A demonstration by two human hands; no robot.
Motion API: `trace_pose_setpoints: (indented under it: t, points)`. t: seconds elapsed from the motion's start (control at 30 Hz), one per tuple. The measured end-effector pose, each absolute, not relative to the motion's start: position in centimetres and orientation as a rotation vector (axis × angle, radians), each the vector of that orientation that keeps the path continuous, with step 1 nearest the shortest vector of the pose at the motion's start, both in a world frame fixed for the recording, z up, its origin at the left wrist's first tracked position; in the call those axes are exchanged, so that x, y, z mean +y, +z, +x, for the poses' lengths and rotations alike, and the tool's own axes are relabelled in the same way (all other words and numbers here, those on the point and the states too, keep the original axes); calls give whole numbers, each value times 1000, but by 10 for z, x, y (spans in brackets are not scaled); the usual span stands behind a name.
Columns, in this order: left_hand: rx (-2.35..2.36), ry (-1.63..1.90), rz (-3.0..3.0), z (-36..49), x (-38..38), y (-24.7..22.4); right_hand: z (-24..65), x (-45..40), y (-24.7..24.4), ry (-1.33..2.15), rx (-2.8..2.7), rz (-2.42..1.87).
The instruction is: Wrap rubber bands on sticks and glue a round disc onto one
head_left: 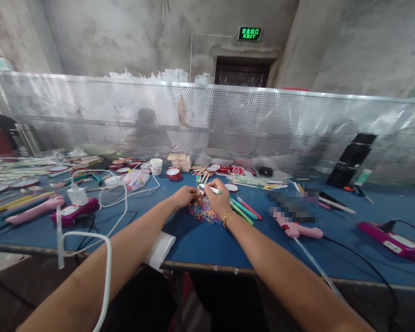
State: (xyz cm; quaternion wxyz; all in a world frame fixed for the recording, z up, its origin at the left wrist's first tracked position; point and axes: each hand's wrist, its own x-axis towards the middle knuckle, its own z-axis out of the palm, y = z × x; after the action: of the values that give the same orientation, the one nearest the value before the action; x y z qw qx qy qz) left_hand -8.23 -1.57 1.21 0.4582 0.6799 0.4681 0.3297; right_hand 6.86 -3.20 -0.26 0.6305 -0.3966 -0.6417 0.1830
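Observation:
In the head view my left hand (pixel 186 197) pinches a wooden craft stick (pixel 198 179) upright, with a green patch near its top. My right hand (pixel 219 198), a gold bracelet on its wrist, is closed around a white marker (pixel 215 189) with a green end. The marker's tip points left at the stick; whether it touches cannot be made out. Below both hands lies a pile of coloured rubber bands (pixel 204 213). Beside my right hand rest several markers, among them a green marker (pixel 241 212) and a red marker (pixel 249 208).
A pink glue gun (pixel 299 229) lies at right, another pink glue gun (pixel 38 210) at left near a purple power strip (pixel 76 211). White cable (pixel 126 203) loops across the left side. Behind stand a paper cup (pixel 156 166), stacked sticks (pixel 180 162) and a perforated metal screen (pixel 228 120).

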Motion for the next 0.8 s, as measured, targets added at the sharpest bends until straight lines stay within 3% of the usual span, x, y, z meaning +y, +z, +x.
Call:
trace_pose_setpoints:
  t: [0.8]
  points:
    - [1133,746,1645,-85,-15,11,69,-30,-4,466,-1435,-849]
